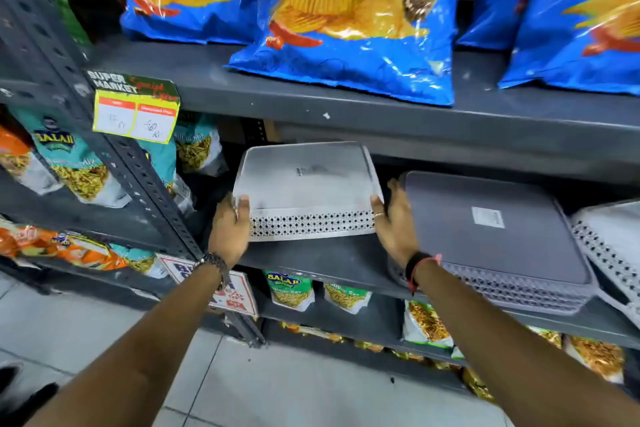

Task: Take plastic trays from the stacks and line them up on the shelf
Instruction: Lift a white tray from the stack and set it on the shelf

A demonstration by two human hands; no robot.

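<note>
Shelf (332, 260) bears white tray (304, 184), both hands (230, 229) clasping its sides.

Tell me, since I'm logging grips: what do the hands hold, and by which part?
Both hands hold one white tray, upside down: left hand on its left end, right hand on its right end, near the perforated front wall.

The one camera sat on my head and looked forward and down at a grey metal store shelf (332, 263), close enough that my forearms ran in from the bottom corners. My left hand (230, 229) and right hand (394, 222) met near the frame's centre. The wide lens bowed the shelf edges. Shiny blue crisp bags (349, 21) filled the top, and pale floor tiles (284, 388) showed at the bottom. There was no second view to share anything with.
</note>
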